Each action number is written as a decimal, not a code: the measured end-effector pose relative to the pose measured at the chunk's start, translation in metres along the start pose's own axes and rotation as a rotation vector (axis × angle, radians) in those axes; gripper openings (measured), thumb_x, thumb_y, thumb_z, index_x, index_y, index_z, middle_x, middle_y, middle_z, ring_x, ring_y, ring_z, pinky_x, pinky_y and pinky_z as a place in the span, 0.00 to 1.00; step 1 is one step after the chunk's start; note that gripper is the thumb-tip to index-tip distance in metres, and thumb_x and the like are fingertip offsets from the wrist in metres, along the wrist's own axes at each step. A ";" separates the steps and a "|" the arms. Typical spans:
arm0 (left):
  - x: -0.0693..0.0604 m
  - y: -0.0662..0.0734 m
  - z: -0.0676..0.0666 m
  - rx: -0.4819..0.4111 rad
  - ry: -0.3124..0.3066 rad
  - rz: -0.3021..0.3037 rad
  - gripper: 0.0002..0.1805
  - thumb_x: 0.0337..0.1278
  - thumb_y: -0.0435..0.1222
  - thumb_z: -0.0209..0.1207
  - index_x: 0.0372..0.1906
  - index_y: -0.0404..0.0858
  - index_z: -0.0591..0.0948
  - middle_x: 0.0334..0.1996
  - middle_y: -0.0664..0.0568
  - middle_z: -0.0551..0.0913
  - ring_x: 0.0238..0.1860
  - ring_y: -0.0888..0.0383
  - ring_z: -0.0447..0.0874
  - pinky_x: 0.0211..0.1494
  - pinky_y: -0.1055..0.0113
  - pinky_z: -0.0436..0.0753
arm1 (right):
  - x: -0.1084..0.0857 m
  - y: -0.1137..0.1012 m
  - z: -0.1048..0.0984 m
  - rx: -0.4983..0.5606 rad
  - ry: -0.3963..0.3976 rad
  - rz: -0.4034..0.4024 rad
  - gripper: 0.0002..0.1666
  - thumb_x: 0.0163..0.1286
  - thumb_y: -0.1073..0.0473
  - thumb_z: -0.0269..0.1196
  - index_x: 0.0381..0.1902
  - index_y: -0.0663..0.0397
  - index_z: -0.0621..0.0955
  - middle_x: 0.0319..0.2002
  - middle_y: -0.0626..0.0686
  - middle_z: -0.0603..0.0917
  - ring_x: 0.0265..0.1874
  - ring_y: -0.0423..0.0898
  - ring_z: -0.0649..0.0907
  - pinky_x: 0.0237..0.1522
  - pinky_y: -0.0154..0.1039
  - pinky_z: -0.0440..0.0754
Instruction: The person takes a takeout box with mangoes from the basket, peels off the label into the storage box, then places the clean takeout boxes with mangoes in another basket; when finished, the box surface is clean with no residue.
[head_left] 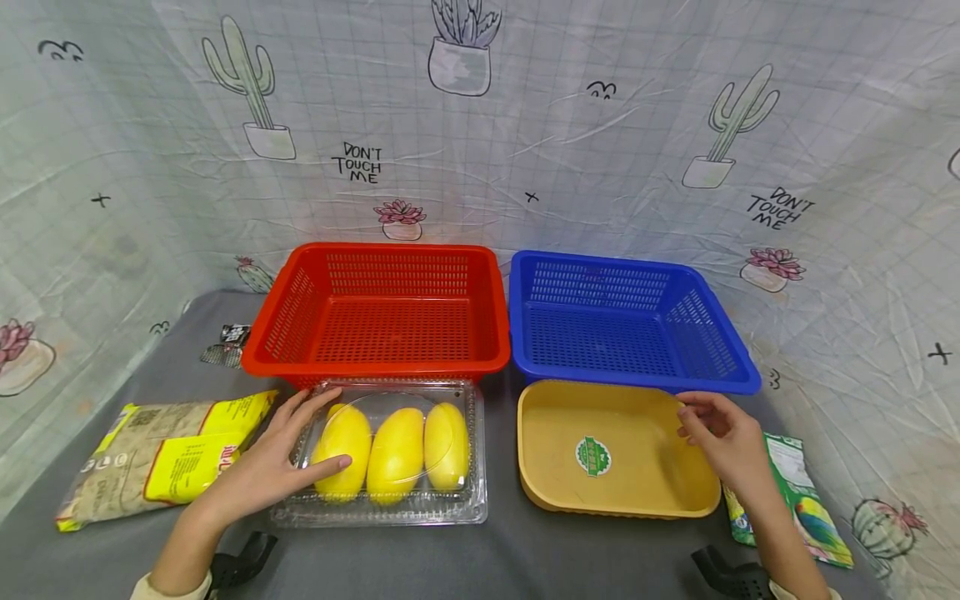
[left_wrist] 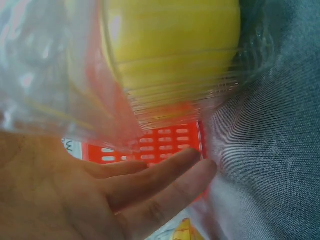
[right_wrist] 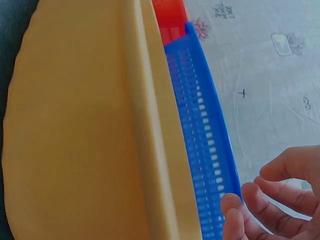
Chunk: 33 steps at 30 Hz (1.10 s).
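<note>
A clear plastic box with three yellow mangoes stands in front of the red basket. My left hand is spread at the box's left side, thumb over the lid; in the left wrist view the hand has its fingers extended beside the clear wall. A tan tub with a green round sticker sits to the right of the box. At its right rim is my right hand, fingers loosely bent; in the right wrist view the hand holds nothing, beside the tub.
Behind stand a red basket and a blue basket, side by side. A yellow and beige bag lies at the left, with small dark-and-silver items behind it. A green and white packet lies at the right, partly under my right forearm.
</note>
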<state>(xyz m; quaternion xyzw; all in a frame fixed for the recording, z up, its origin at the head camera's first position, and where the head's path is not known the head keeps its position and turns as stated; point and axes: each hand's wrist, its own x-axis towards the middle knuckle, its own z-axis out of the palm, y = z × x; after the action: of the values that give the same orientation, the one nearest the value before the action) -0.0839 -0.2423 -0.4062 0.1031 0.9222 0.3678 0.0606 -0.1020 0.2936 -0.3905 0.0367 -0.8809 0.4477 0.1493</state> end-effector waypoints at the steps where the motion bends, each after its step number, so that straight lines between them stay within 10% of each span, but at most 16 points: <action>1: 0.000 0.000 0.000 -0.008 -0.003 0.008 0.49 0.53 0.55 0.66 0.77 0.59 0.52 0.75 0.36 0.45 0.71 0.31 0.47 0.54 0.23 0.64 | 0.001 0.001 -0.002 0.003 0.001 0.005 0.15 0.70 0.67 0.60 0.51 0.71 0.77 0.31 0.35 0.81 0.25 0.33 0.83 0.27 0.29 0.83; 16: 0.001 -0.002 0.000 -0.031 -0.021 -0.016 0.47 0.57 0.54 0.64 0.77 0.59 0.52 0.70 0.37 0.56 0.64 0.37 0.59 0.49 0.32 0.73 | 0.015 0.027 -0.028 0.006 -0.001 0.109 0.24 0.74 0.60 0.57 0.64 0.63 0.68 0.29 0.28 0.80 0.25 0.35 0.84 0.26 0.31 0.83; 22: 0.002 -0.002 -0.002 -0.079 -0.012 -0.027 0.41 0.63 0.50 0.61 0.77 0.59 0.55 0.64 0.37 0.64 0.45 0.47 0.64 0.32 0.59 0.68 | 0.020 0.037 -0.032 0.045 -0.040 0.178 0.27 0.75 0.53 0.56 0.65 0.63 0.68 0.28 0.34 0.83 0.26 0.37 0.86 0.29 0.34 0.85; 27: 0.002 -0.005 -0.001 -0.103 0.023 0.034 0.39 0.63 0.44 0.62 0.76 0.53 0.58 0.61 0.40 0.67 0.40 0.51 0.62 0.33 0.61 0.66 | 0.025 0.042 -0.033 0.138 -0.052 0.220 0.20 0.74 0.51 0.58 0.61 0.47 0.72 0.29 0.40 0.86 0.26 0.40 0.86 0.29 0.36 0.85; 33: -0.003 -0.011 -0.004 -0.203 -0.011 0.040 0.38 0.62 0.39 0.63 0.75 0.50 0.61 0.56 0.39 0.65 0.25 0.57 0.69 0.27 0.65 0.70 | 0.031 0.051 -0.031 0.175 -0.035 0.277 0.29 0.70 0.47 0.61 0.63 0.56 0.71 0.29 0.40 0.86 0.25 0.40 0.85 0.27 0.35 0.85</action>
<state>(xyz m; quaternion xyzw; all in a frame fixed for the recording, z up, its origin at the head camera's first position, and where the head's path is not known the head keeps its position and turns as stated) -0.0838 -0.2535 -0.4111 0.1166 0.8777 0.4597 0.0684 -0.1349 0.3507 -0.4035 -0.0644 -0.8375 0.5384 0.0668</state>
